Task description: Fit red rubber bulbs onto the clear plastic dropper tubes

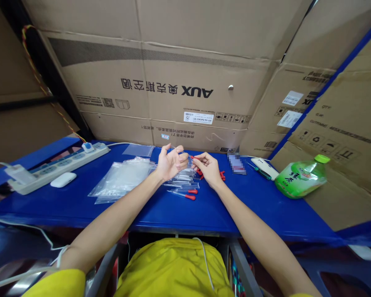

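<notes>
My left hand [172, 162], palm turned up with fingers curled, grips a thin glass dropper tube whose end points toward my right hand. My right hand [208, 168] pinches a red rubber bulb [192, 157] at that end of the tube; whether the bulb is fully seated I cannot tell. Beneath the hands lies a pile of clear glass tubes [182, 181]. Loose red rubber bulbs [222, 176] lie partly hidden behind my right hand. Two droppers with red bulbs [190, 197] rest side by side in front of the pile.
Clear plastic bags [120, 181] are stacked left of the tubes. Farther left are a white earbud case [63, 180] and a power strip [64, 165]. On the right stand a green-labelled bottle [301, 178] and a white tool [264, 167]. Cardboard [173, 53] walls the table's back.
</notes>
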A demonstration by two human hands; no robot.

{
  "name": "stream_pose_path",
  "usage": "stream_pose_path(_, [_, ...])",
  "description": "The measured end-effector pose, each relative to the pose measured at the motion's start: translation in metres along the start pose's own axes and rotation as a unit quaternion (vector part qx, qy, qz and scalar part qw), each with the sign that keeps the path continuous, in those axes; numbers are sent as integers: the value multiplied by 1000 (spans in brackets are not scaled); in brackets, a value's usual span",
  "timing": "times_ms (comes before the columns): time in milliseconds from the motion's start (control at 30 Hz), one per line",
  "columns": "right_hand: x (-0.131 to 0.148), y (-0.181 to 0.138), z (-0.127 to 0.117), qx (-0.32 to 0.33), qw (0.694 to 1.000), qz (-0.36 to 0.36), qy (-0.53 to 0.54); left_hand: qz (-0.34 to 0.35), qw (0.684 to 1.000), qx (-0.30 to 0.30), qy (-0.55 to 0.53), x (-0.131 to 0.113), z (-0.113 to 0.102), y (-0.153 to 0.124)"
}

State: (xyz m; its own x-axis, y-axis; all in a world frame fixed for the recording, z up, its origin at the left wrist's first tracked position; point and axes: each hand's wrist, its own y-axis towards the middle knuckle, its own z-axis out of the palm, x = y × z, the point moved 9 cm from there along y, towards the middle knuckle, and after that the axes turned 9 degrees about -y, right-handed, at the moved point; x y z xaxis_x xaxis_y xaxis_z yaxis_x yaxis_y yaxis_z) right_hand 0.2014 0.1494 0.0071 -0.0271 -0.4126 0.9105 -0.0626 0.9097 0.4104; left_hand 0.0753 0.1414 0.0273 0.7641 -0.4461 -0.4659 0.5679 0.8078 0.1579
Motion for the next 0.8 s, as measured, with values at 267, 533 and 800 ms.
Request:
stream_pose_path(267, [3,-1,2,-5,1000,-4,-9,47,999,10,11,-2,-5,1])
stream_pose_path(533, [7,-3,3,2,1000,0,-14,52,998,-11,22,-2,-10,1])
stream_pose_path(800, [5,-3,3,13,1000,1,-5,44,999,-7,14,0,-11,1])
